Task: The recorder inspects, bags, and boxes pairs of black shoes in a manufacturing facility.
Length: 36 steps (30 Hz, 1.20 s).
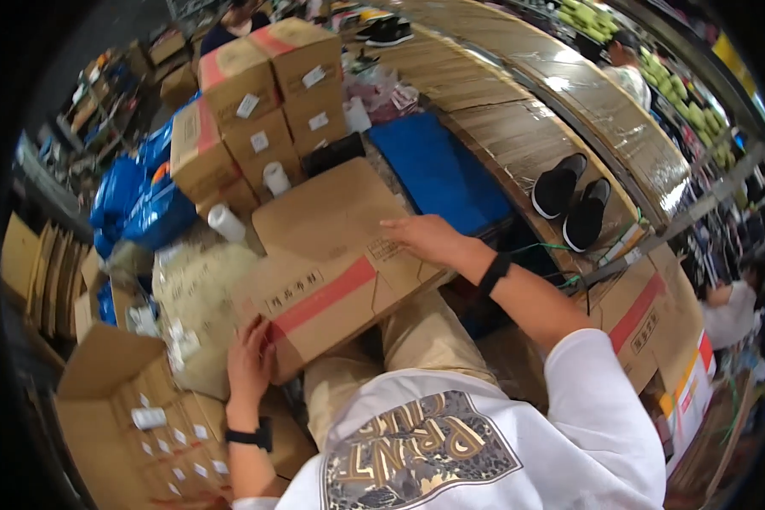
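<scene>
Across my lap lies a brown cardboard carton (336,293) with a red stripe and dark print, folded flat or nearly so, one broad flap extending away from me. My left hand (251,353) grips its left end, fingers along the edge. At the right end, my right hand (432,240) is closed over the upper edge, fingers pointing left across the board. Part of each hand's grip is hidden by the cardboard or the fingers. Down to the left stands an open carton (102,416) holding rows of small boxes with white labels and a white roll (149,417).
Taped cartons (259,144) are stacked ahead, with white rolls (226,223) by them. A pale sack (202,293) and blue bags (132,204) sit left. Black shoes (558,187) rest on a cardboard-covered bench (518,140) beside a metal rail (697,208). Other people (629,72) are beyond.
</scene>
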Available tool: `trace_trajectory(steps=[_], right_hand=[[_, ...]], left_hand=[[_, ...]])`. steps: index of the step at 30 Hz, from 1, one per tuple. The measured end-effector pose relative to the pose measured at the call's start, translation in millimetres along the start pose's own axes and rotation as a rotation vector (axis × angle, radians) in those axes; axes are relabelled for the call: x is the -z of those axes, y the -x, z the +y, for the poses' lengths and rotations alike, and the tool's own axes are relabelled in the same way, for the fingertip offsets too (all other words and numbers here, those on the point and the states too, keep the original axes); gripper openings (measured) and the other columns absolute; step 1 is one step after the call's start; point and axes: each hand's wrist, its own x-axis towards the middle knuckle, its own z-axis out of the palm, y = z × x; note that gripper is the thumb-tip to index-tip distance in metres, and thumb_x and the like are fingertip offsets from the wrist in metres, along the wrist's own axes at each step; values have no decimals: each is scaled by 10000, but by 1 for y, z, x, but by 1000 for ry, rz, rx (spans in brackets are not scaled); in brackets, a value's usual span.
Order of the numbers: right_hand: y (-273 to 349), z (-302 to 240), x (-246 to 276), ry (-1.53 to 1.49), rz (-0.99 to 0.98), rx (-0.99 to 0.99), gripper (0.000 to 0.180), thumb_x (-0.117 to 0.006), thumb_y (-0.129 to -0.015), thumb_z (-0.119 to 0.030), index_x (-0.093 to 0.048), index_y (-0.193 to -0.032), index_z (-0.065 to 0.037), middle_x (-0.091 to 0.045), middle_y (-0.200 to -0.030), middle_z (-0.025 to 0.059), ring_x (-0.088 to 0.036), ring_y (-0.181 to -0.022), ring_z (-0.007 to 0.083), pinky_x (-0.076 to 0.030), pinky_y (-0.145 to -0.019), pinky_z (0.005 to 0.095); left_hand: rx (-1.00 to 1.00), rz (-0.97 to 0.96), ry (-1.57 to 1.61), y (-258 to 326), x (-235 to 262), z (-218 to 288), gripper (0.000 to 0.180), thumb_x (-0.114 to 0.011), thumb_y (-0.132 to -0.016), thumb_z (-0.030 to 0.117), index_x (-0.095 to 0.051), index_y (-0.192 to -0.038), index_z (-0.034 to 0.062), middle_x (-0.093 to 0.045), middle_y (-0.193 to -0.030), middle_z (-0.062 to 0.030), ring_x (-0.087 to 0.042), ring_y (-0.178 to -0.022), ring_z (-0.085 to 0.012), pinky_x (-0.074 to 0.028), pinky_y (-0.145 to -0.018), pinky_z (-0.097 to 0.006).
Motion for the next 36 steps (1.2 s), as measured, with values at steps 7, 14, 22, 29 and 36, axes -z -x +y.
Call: trace_trajectory(steps=[7,14,22,29,36], right_hand=[[-4,14,-31,32,-209,129,737,-750,-796,-149,-426,-1456,-98,-349,-1560,116,-393,-1400,292,-403,-1111,386],[3,18,-13,50,-288,233,898,-824,-719,-184,-370,-1491,-112,-322,-1573,114,-372,-1418,284,-457,-1070,381],[13,32,-27,54,-221,256,937,-830,-708,-223,-346,-1504,-121,-293,-1590,111,-360,-1428,281,-457,-1073,369],[2,39,-22,31,-235,272,952,-831,-699,-237,-342,-1507,-118,-283,-1594,122,-360,-1427,297,-444,-1085,377],[13,33,-27,65,-267,262,947,-814,-731,-350,-339,-1515,-112,-297,-1587,119,-341,-1437,282,-394,-1123,365]], left_hand=[[98,14,95,4,-10,-1,443,-635,-876,34,-560,-1311,67,-480,-1462,-140,-414,-1381,-352,-415,-1082,-418],[134,-19,54,9,-16,0,479,-645,-857,11,-548,-1321,80,-450,-1486,-142,-405,-1388,-349,-418,-1082,-420],[117,-103,63,1,-10,6,497,-652,-860,50,-530,-1341,84,-424,-1497,-156,-389,-1394,-376,-397,-1099,-432],[120,-105,66,-7,-11,2,512,-645,-865,52,-506,-1358,75,-403,-1501,-175,-389,-1387,-389,-395,-1101,-436],[94,-98,21,0,-11,1,550,-672,-842,52,-488,-1360,62,-416,-1474,-194,-393,-1370,-413,-416,-1087,-449]])
